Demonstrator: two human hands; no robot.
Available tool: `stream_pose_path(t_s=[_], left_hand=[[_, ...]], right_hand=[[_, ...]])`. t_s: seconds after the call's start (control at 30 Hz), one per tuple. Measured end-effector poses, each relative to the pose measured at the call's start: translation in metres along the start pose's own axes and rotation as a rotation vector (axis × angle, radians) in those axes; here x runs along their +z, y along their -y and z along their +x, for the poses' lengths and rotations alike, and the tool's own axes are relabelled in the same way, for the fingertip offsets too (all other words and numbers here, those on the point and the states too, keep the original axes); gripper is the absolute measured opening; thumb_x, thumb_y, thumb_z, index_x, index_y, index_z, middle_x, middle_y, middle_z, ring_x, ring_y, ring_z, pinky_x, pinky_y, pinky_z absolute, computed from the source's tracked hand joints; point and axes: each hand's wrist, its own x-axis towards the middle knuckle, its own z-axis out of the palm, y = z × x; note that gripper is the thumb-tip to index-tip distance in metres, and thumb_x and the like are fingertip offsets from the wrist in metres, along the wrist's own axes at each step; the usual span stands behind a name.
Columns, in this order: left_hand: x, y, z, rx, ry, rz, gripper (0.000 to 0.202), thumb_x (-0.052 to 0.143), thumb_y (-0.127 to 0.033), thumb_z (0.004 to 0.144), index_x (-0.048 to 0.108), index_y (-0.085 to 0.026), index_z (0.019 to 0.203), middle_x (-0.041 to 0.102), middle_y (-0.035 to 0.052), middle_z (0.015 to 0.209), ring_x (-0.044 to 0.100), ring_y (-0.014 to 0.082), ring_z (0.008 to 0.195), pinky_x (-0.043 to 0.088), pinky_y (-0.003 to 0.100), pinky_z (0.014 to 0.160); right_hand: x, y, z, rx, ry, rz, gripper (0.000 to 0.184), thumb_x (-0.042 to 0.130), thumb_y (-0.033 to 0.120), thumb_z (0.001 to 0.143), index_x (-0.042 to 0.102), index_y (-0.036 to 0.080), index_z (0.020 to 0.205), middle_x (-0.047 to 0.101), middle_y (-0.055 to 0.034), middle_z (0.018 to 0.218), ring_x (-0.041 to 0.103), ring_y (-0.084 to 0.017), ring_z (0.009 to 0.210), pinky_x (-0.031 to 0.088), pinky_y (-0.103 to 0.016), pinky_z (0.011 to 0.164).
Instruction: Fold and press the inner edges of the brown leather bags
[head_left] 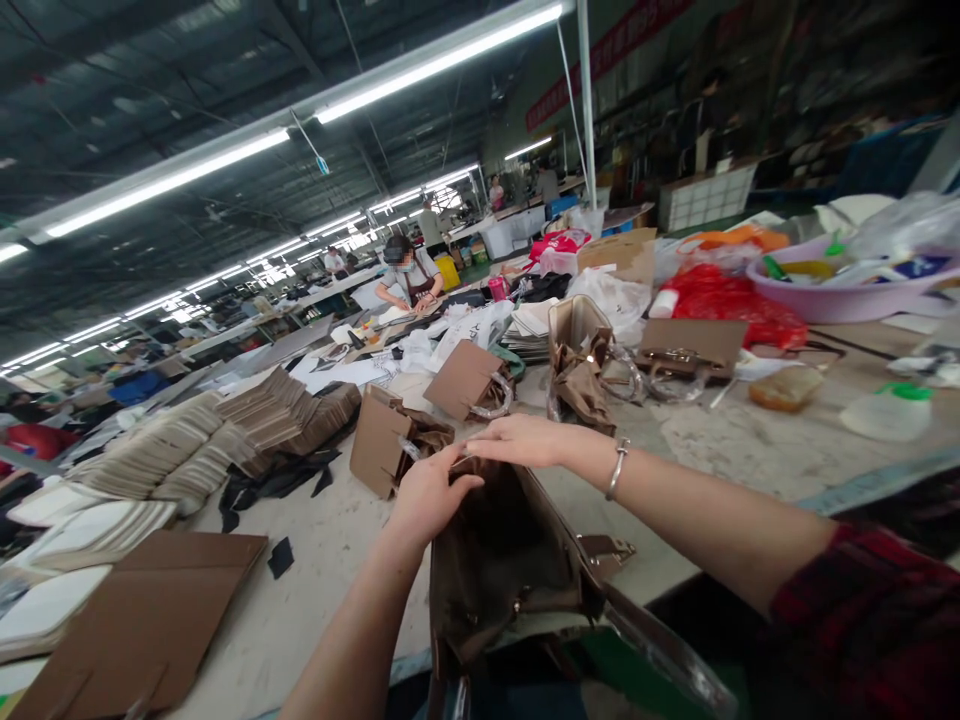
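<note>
A brown handbag point(517, 560) lies open at the table's near edge, its dark inside facing up and its near end by my lap. My left hand point(431, 495) grips the far rim from the left, thumb over the edge. My right hand point(517, 440) meets it at the same rim, fingers bent over the edge and fingertips close to the left ones. A plastic-wrapped handle point(667, 650) hangs off the bag's near right side, and a strap tab with metal fittings point(607, 550) sticks out to the right. What lies under my fingertips is hidden.
Beyond my hands stand more brown bags point(581, 365) and a brown flap panel point(469, 380). Stacked panels point(277, 410) and a brown board point(142, 610) lie left. At right are a lilac basin point(847, 300) and a green-capped bottle point(889, 412). A co-worker point(411, 275) works farther off.
</note>
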Motion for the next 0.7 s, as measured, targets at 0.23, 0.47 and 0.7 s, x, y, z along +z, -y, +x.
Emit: stream_pose_path(t_s=[0.23,0.47,0.7], left_hand=[[-0.003,-0.009,0.013,-0.019,0.082,0.287,0.033,0.04,-0.04,0.089,0.066,-0.021,0.081,0.069,0.0063,0.08,0.064,0.022,0.078,0.042,0.028,0.066],[0.0,-0.025,0.016,-0.025,0.091,0.174,0.042,0.045,-0.051,0.085,0.057,-0.024,0.114,0.068,0.0083,0.102,0.063,0.0244,0.093,0.044,0.031,0.076],[0.01,-0.039,0.034,-0.078,0.049,0.033,0.029,0.047,-0.037,0.084,0.064,-0.018,0.071,0.068,0.0089,0.077,0.062,0.0232,0.079,0.043,0.03,0.072]], right_hand=[[0.017,-0.041,-0.069,0.337,-0.293,0.884,0.065,0.037,0.063,0.086,0.048,0.018,0.132,0.058,-0.0121,0.115,0.061,-0.016,0.079,0.049,-0.034,0.078],[0.087,-0.08,-0.166,0.597,-0.482,1.063,0.06,0.059,0.063,0.072,0.066,0.016,0.108,0.064,-0.0086,0.094,0.058,-0.016,0.071,0.049,-0.034,0.072],[0.15,-0.065,-0.195,0.736,-0.465,1.224,0.058,0.066,0.065,0.063,0.069,0.017,0.095,0.067,-0.0057,0.084,0.058,-0.016,0.067,0.047,-0.029,0.066]])
